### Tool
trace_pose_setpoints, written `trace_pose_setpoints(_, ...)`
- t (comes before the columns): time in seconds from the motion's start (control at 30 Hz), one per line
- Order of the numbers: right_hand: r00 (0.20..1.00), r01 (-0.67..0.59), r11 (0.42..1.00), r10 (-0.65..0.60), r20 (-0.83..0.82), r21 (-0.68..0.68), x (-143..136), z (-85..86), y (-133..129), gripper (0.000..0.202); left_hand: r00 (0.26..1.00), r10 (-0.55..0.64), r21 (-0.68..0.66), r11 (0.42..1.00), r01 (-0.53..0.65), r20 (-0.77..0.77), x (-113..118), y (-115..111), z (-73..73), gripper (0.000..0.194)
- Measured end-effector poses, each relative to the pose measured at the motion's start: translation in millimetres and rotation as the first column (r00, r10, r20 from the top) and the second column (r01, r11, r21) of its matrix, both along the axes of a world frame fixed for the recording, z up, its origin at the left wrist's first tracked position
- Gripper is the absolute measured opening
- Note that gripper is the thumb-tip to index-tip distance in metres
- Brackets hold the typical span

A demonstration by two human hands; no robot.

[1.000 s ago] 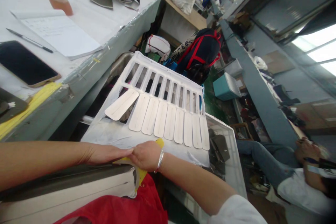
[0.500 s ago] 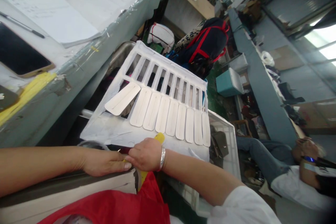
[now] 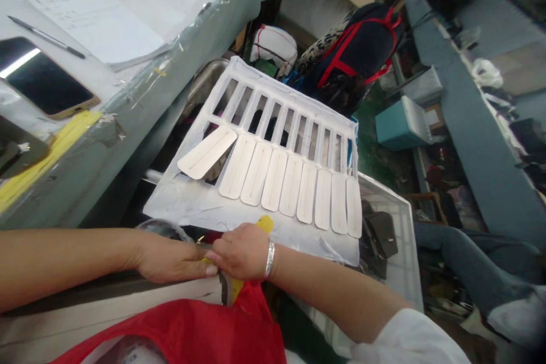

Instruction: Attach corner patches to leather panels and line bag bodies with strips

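Observation:
My left hand point(image 3: 170, 259) lies flat, fingers pointing right, on the dark top edge of a cream-sided piece point(image 3: 183, 294) in front of me. My right hand point(image 3: 241, 253) is curled beside its fingertips, closed around a yellow object point(image 3: 265, 223) whose end pokes out above the knuckles. The object's lower part shows below the hand. Just beyond the hands, a white slotted board point(image 3: 256, 220) is tilted, with a row of pale rounded strips point(image 3: 269, 179) along its lower slots. The leftmost strip lies at a slant. Red cloth point(image 3: 222, 330) covers my lap.
At left, a table edge point(image 3: 170, 79) carries a phone point(image 3: 46, 77), a pen point(image 3: 46, 37), a paper pad point(image 3: 98, 23) and yellow strips point(image 3: 51, 148). A clear crate point(image 3: 405, 250) stands right of the board. Further right are a teal box point(image 3: 396, 125) and a seated person's leg point(image 3: 456, 256).
The view has shifted, so the board and crate appear further right and less of the seated person shows. Both hands keep nearly the same pose and hold.

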State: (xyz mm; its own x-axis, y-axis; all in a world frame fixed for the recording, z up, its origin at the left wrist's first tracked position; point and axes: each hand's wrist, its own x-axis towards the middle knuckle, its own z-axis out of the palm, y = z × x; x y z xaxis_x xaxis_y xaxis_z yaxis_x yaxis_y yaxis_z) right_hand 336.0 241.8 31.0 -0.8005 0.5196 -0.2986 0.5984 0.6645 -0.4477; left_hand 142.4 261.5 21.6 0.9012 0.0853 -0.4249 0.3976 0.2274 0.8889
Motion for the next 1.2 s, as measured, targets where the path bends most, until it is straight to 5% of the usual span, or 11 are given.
trace_pose_setpoints(0.17,0.997,0.029,0.998,-0.032,-0.074,-0.052,8.2,-3.5,-3.7,0.045,1.0,0.016,0.004,1.0,-0.016,0.014,9.8,-1.9,4.4,0.04)
trace_pose_setpoints(0.47,0.991,0.034,0.998,-0.041,-0.125,-0.058,17.7,-6.4,-11.4,0.048,0.997,-0.057,0.247,0.967,0.066,-0.042,24.5,-9.6,22.3,0.035)
trace_pose_setpoints(0.73,0.993,0.087,0.996,-0.088,-0.072,-0.014,24.9,-4.2,-24.7,0.048,0.966,-0.02,0.418,0.899,0.131,-0.258,31.8,-17.5,14.0,0.046)
trace_pose_setpoints(0.9,0.996,0.094,0.996,-0.094,-0.004,0.013,32.7,5.6,-28.8,0.047,0.954,0.041,0.604,0.783,0.153,-0.295,23.4,-33.2,25.6,0.078)
trace_pose_setpoints(1.03,0.98,0.18,0.984,-0.177,0.094,-0.021,60.1,10.8,-40.0,0.049,0.925,0.158,0.769,0.613,0.182,-0.345,9.4,-67.6,46.2,0.099)
trace_pose_setpoints(1.1,0.909,0.416,0.903,-0.41,0.075,-0.108,77.0,6.1,-56.5,0.048,0.892,0.224,0.817,0.53,0.228,-0.394,6.6,-85.7,49.4,0.103)
trace_pose_setpoints(1.2,0.686,0.694,0.649,-0.728,0.012,-0.312,91.6,-6.1,-93.4,0.045,0.864,0.299,0.866,0.429,0.258,-0.405,9.0,-104.8,43.5,0.102)
